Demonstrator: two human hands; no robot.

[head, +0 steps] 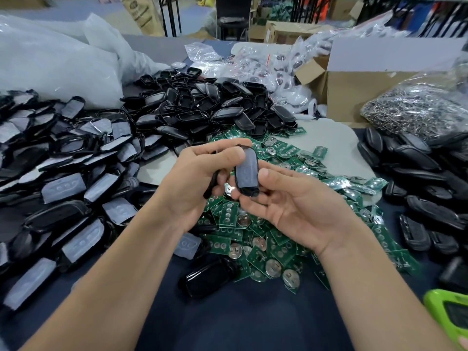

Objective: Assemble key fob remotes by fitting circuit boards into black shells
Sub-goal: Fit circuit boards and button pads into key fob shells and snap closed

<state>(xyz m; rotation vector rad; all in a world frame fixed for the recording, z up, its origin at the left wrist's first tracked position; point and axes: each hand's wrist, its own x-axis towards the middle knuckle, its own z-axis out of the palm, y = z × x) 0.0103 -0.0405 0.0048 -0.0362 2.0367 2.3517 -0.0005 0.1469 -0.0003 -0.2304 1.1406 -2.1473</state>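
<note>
Centre of frame: right hand [291,203] grasps a black shell w/ grey button pad [247,173], thumb and fingers pinching its lower end, held above the bench [253,325]. Left hand [200,173] is clenched round a second black shell part [214,182], thin and mostly hidden by the fingers. The two parts sit just beside each other. A bit of silver metal shows between the hands; cannot tell if a board is seated in the shell.

Stock: green circuit boards [253,239] heaped below the hands, many w/ coin cells. Padded shells [63,178] piled at left, empty shells [202,107] upper centre, closed-looking black units [417,188] at right. One loose black shell [210,274] lower centre.

Assessment: one unit in hand, approx. mid-assembly. Judging by board qty, most of the job remains.
</note>
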